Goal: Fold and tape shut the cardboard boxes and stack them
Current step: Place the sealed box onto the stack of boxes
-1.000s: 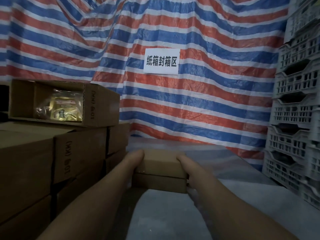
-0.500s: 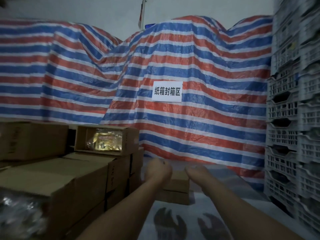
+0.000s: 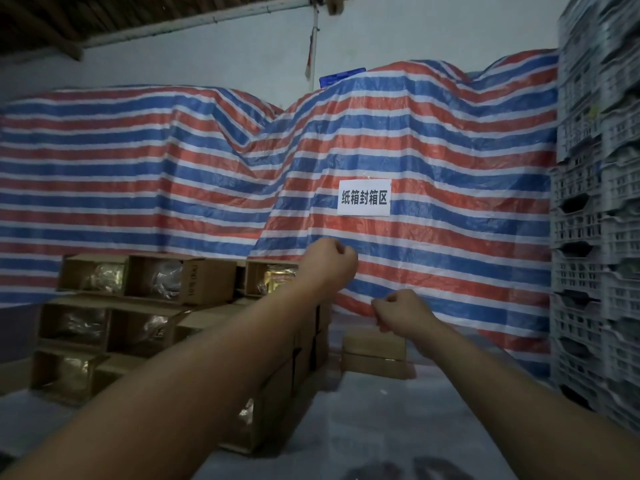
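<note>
Boxes (image 3: 375,353) stacked flat, long axis left-right; left hand (image 3: 330,259), right hand (image 3: 398,311) both fisted, holding nothing.

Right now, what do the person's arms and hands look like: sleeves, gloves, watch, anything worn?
Both forearms are bare as far as the view shows: no sleeves in frame. The left hand and right hand wear no gloves. No watch, bracelet or ring shows, though the dim light could hide small items.

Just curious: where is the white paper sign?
In the head view, the white sign hangs right of centre on the striped tarp, above both raised hands.
</note>
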Tool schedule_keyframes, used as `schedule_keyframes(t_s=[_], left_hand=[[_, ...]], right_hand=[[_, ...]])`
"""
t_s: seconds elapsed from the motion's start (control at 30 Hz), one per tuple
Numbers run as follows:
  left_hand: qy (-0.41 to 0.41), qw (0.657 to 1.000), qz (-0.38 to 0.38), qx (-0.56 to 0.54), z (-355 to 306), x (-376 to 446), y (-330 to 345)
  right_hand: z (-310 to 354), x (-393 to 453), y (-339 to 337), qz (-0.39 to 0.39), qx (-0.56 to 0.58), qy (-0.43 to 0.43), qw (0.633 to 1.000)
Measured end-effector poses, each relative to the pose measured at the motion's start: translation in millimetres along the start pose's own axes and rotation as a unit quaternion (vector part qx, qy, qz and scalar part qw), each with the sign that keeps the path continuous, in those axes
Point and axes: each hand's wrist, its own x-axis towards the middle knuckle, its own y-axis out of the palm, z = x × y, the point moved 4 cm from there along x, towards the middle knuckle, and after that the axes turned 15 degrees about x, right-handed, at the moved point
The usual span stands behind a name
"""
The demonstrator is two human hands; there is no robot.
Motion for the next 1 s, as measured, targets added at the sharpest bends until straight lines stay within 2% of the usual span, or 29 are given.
schedule_keyframes(t_s=[0.27, 0.37, 0.43, 0.5, 0.57, 0.6, 0.8, 1.0], left_hand=[[-0.007, 0.996, -0.048, 0.078, 70, -6, -64], [-0.01, 0.984, -0.088, 0.155, 110, -3, -93], [0.025, 0.948, -0.135, 0.287, 135, 3, -115], [0.064, 0.879, -0.147, 0.448, 164, 15, -133], [0.051, 0.82, -0.131, 0.555, 195, 31, -150], [0.031, 0.804, -0.124, 0.581, 210, 38, -159], [-0.018, 0.739, -0.079, 0.669, 269, 67, -178], [-0.022, 0.721, -0.073, 0.688, 302, 89, -175]], right_hand=[[41, -3, 64, 0.054, -0.008, -0.057, 0.997], [65, 4, 112, 0.096, 0.009, -0.086, 0.992], [82, 7, 146, 0.121, 0.036, -0.1, 0.987], [98, 13, 175, 0.14, 0.054, -0.135, 0.979], [111, 20, 199, 0.156, 0.056, -0.166, 0.972], [115, 26, 209, 0.167, 0.047, -0.174, 0.969], [128, 59, 265, 0.188, -0.026, -0.202, 0.961], [141, 76, 313, 0.194, -0.065, -0.211, 0.956]])
